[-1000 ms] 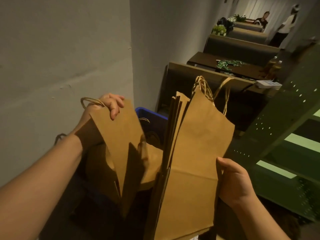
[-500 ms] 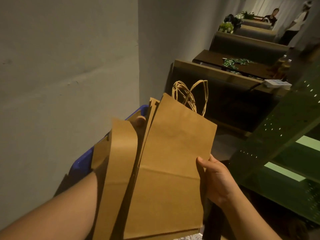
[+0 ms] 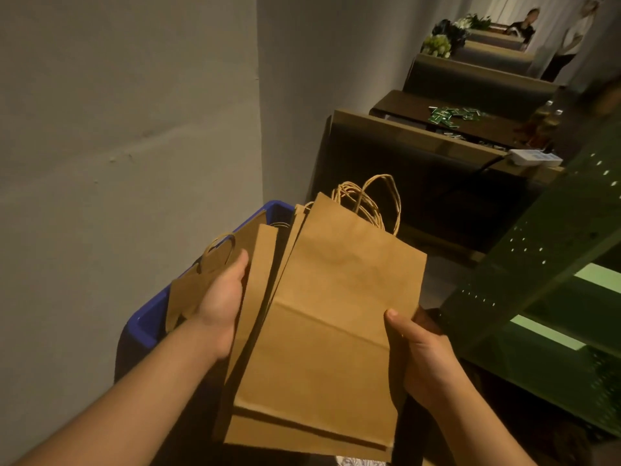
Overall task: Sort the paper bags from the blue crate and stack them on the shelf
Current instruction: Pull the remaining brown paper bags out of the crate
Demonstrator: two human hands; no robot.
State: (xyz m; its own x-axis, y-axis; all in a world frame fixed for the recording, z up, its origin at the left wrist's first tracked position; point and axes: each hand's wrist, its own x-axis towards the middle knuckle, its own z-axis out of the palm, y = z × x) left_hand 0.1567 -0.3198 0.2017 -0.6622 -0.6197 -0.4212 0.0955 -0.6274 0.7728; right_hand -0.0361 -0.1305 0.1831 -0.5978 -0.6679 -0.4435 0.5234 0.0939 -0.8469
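Stack of paper bags (image 3: 329, 331) held flat above blue crate (image 3: 151, 314), long axis running away from viewer, handles (image 3: 369, 203) at far end. Right hand (image 3: 423, 358) thumb clamps right edge; left hand (image 3: 221, 297) grips left edge, fingers prob. curled underneath, hidden.

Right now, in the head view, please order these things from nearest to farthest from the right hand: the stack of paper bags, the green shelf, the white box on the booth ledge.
From the right hand:
1. Stack of paper bags: held in it.
2. Green shelf: just right of it.
3. White box: far ahead, on the booth ledge.
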